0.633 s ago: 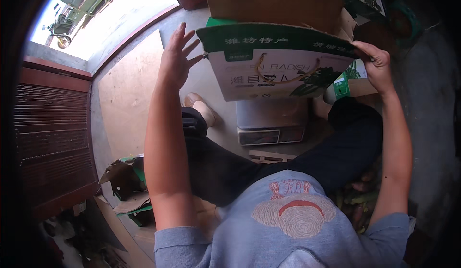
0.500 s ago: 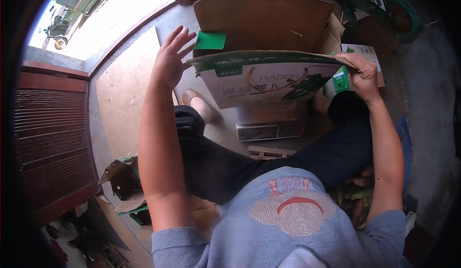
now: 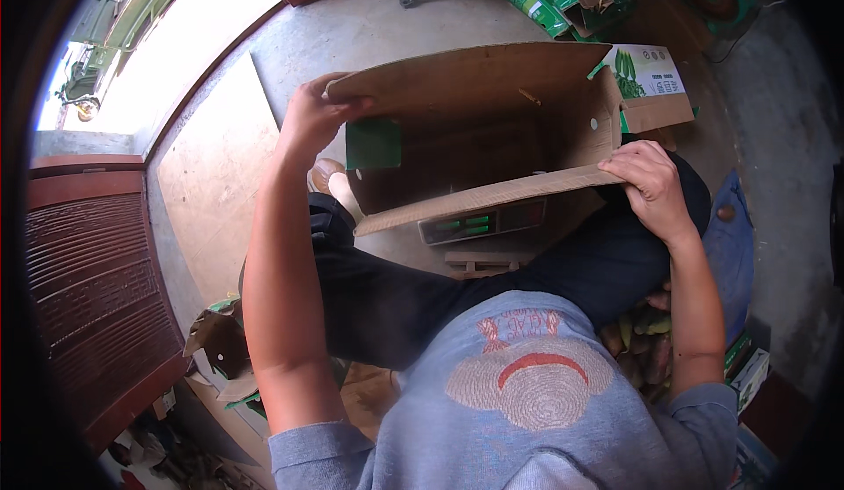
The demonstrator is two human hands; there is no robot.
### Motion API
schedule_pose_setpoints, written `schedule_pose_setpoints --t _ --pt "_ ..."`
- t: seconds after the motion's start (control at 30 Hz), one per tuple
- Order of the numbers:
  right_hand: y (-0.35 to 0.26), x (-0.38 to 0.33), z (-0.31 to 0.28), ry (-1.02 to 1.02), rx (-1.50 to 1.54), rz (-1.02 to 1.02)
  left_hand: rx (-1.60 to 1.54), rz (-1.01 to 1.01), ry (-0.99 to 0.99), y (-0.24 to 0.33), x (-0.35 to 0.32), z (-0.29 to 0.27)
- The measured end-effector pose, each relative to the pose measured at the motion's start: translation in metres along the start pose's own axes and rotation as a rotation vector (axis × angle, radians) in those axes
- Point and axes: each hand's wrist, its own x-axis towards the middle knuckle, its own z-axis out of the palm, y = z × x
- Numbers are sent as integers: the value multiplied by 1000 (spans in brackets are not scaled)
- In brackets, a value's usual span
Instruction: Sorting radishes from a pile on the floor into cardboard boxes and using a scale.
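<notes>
Here both hands grip an open brown cardboard box with green printed flaps, held above the person's knees over the concrete floor. The left hand clasps its far left corner; the right hand pinches the near edge.

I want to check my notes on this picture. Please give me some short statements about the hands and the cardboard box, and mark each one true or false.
1. The left hand grips the far edge of the cardboard box. True.
2. The right hand holds a knife. False: it holds the box's near edge.
3. The box's brown inside faces the camera. True.
4. The box lies flat on the concrete floor. False: both hands hold it up.
</notes>
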Motion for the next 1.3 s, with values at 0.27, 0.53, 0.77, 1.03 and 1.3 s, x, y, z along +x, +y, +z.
schedule_pose_setpoints --t 0.27,0.53,0.77,1.03,1.3 --pt "-8 -29 -9 -21 -94 54 411 59 -157 9 -7 23" --pt "-12 -48 -23 54 18 132 452 14 -211 9 -7 33" --pt "20 -127 -92 660 47 440 293 111 -320 12 -15 18" --pt "86 -307 -30 399 46 1028 73 139 62 17 -2 -27" --pt "95 -525 104 -224 329 1412 -232 51 142 -12 11 -49"
